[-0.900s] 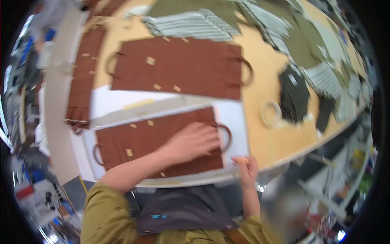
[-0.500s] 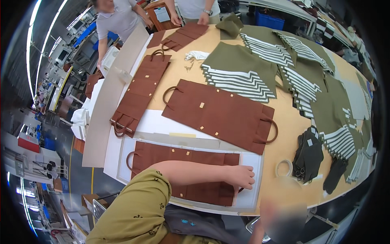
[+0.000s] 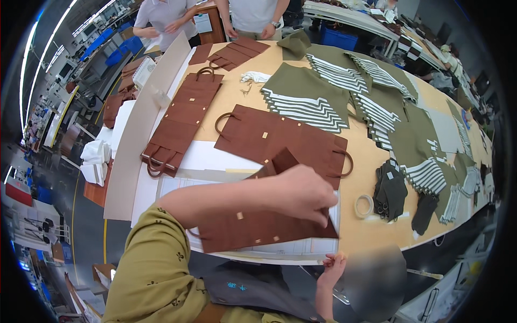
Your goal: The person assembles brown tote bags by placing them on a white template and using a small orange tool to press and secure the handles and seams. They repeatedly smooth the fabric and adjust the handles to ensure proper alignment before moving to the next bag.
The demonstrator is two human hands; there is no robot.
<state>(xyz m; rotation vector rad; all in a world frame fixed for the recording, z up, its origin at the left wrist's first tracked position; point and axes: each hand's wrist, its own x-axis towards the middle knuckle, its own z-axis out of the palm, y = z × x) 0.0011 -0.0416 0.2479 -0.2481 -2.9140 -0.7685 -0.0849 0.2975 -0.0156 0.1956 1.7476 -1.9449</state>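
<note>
My left hand (image 3: 302,195) reaches across from the lower left in an olive sleeve. It is shut on the right edge of a brown leather panel (image 3: 253,229) with small tan tabs. The panel is lifted and folded, and one corner sticks up behind my hand. Under it lies a white printed sheet (image 3: 301,248) at the table's front edge. My right hand (image 3: 332,267) hovers low at that front edge, next to a blurred patch. Its grip is unclear.
A second brown panel (image 3: 280,140) with ring handles lies flat behind. A stack of brown panels (image 3: 180,124) and a long cardboard strip (image 3: 137,134) are at left. A tape roll (image 3: 364,205), dark pieces (image 3: 390,188) and olive striped fabric (image 3: 307,97) fill the right. Two people (image 3: 253,13) stand at the far end.
My left hand went from lying flat on the brown panel to gripping its right edge and lifting it into a fold. The view has tilted up the table.
</note>
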